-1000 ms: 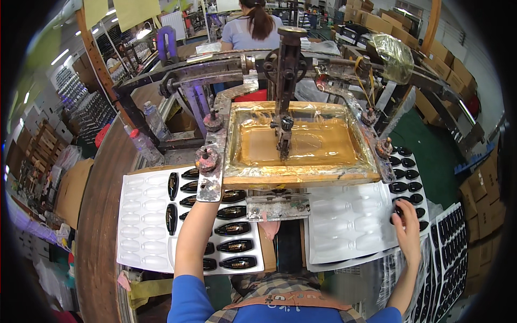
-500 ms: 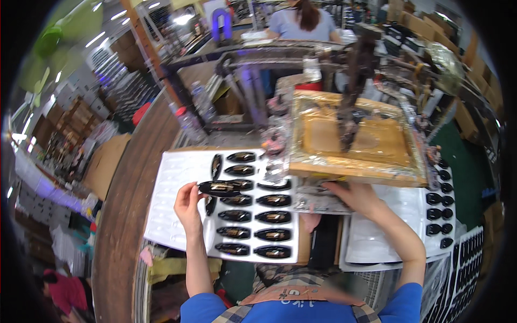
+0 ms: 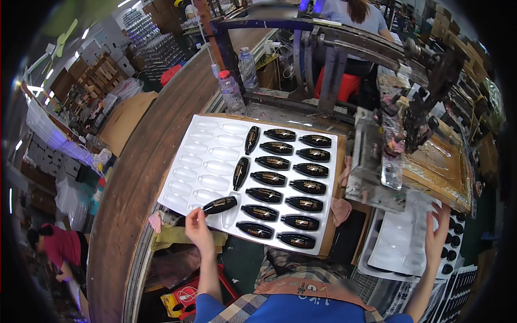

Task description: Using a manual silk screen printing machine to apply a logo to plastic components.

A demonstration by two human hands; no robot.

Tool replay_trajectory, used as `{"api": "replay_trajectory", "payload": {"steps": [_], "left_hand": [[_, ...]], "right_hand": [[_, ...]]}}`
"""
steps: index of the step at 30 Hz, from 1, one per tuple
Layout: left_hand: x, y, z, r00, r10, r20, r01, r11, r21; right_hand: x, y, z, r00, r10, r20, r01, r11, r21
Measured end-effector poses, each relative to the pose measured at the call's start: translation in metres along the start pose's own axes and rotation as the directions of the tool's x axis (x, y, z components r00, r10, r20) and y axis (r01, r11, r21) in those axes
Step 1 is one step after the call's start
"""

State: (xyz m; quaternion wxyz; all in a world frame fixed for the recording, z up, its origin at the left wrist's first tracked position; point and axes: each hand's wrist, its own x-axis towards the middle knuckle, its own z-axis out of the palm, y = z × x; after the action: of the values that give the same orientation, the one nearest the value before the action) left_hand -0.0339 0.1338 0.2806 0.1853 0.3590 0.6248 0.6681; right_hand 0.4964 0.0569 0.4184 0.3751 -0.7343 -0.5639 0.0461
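Note:
My left hand (image 3: 199,232) pinches the narrow end of a glossy black bottle-shaped piece (image 3: 219,205) with gold print. That piece is low over the white moulded tray (image 3: 171,200); whether it touches the tray I cannot tell. Rows of similar black pieces (image 3: 269,178) lie on the tray's right side, and two more (image 3: 241,173) stand slanted beside them. My right hand (image 3: 439,231) is at the right, fingers stretched out, beside a white plastic sheet (image 3: 401,237) on a stack; contact with the sheet is unclear.
A printing press with a metal arm and platform (image 3: 371,161) stands right of the tray, with its wooden-framed screen (image 3: 449,161) beyond. Bottles (image 3: 231,92) stand behind the tray. Black caps (image 3: 448,253) lie at the right. A person (image 3: 358,21) sits at the back.
My view has shifted, so the tray shows more fully. My left hand has brought the black piece down to the tray's near side. My right hand has left the press for the right-hand stack.

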Motion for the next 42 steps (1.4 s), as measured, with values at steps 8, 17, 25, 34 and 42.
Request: {"api": "replay_trajectory", "payload": {"steps": [8, 17, 25, 34, 42], "left_hand": [[-0.064, -0.015, 0.016, 0.976, 0.208, -0.062, -0.162, 0.891, 0.424], [-0.06, 0.002, 0.018, 0.931, 0.357, -0.072, -0.276, 0.82, 0.501], [-0.035, 0.132, 0.199, 0.478, 0.467, 0.744, -0.64, 0.765, -0.069], [-0.015, 0.089, 0.323, 0.216, 0.464, 0.859, -0.134, 0.886, -0.444], [0.029, 0.149, 0.288, 0.382, 0.257, 0.888, 0.199, 0.915, -0.35]], "right_hand": [[-0.053, 0.093, -0.062, 0.977, 0.155, -0.146, -0.213, 0.714, -0.667], [-0.076, 0.113, -0.091, 0.859, 0.504, -0.086, -0.425, 0.61, -0.669], [-0.054, 0.045, -0.078, 0.951, 0.237, -0.201, -0.294, 0.893, -0.341], [0.043, -0.037, 0.022, 0.992, -0.013, 0.127, -0.025, 0.956, 0.291], [0.066, -0.081, 0.082, 0.935, -0.119, 0.335, 0.126, 0.992, 0.0]]}}
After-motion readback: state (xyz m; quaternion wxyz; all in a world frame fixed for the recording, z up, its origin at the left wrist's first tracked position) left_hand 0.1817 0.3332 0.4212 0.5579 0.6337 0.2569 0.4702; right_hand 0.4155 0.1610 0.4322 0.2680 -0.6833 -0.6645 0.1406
